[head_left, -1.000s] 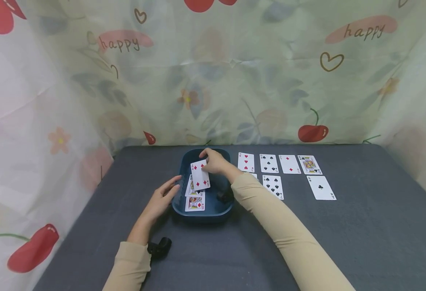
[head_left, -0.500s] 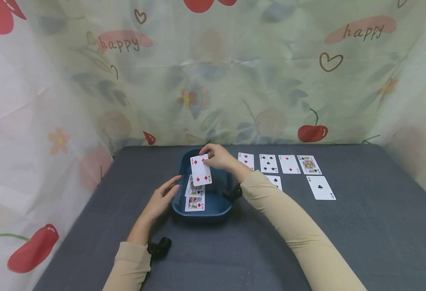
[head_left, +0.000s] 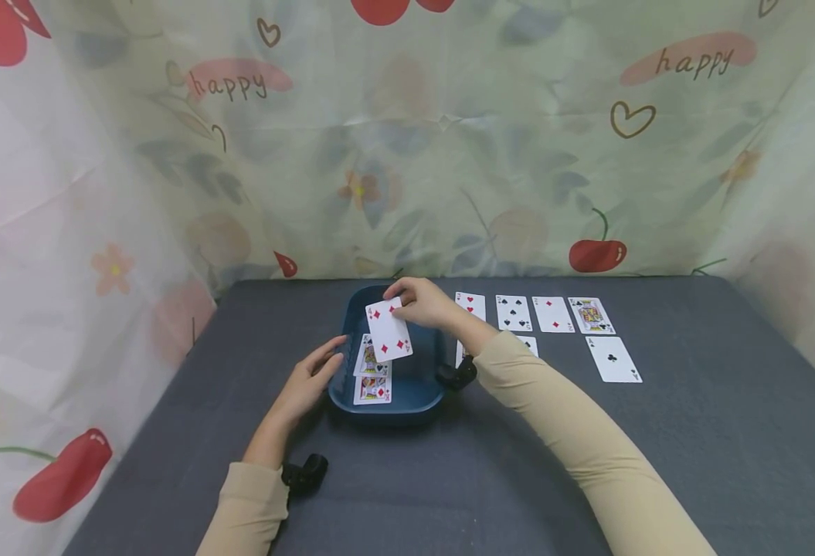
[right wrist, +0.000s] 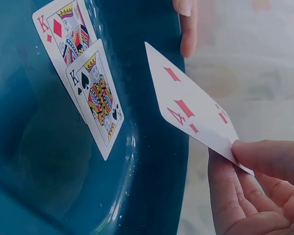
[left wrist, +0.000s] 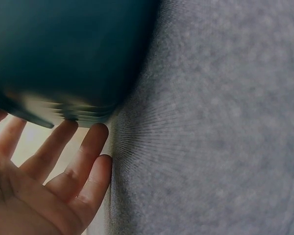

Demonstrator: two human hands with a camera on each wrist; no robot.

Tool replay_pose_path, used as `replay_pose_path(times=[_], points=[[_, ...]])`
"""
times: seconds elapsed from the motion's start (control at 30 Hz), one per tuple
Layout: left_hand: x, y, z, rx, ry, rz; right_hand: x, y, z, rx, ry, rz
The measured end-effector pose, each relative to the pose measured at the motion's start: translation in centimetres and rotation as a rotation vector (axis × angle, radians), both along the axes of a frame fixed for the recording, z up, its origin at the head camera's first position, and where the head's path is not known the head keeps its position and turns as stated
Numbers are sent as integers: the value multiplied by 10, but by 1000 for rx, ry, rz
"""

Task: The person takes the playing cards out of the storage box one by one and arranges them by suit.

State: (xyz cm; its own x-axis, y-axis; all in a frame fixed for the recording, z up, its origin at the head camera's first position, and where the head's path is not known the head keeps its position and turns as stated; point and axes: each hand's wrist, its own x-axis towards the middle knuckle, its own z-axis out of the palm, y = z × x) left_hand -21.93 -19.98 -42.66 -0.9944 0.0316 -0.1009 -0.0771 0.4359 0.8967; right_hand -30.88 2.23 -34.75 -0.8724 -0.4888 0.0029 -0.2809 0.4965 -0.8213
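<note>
White card (head_left: 388, 332) in right grip (head_left: 426, 303)

Soft, even light fills the head view, palest on the curtain (head_left: 45, 201) at the left, with a faint shadow on the table (head_left: 463, 479) under the tray (head_left: 417, 386). The left wrist view is dim and blurry, with a pale glow behind the left hand (left wrist: 41, 198). In the right wrist view, glare streaks the tray, the king of spades (right wrist: 95, 100) looks crisp, and the curtain is washed out and unfocused.

White four of diamonds (head_left: 389, 330), tilted between right-hand fingers (right wrist: 225, 188) above blue tray (head_left: 417, 380).
</note>
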Motion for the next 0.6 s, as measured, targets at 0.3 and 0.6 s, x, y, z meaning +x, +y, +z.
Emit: replay_pose_path(times=[0.3, 0.6], points=[[1, 0, 2, 15, -8, -2, 4, 14, -2, -44, -14, 12], [9, 5, 15, 19, -32, -2, 5, 33, -3, -48, -17, -7]])
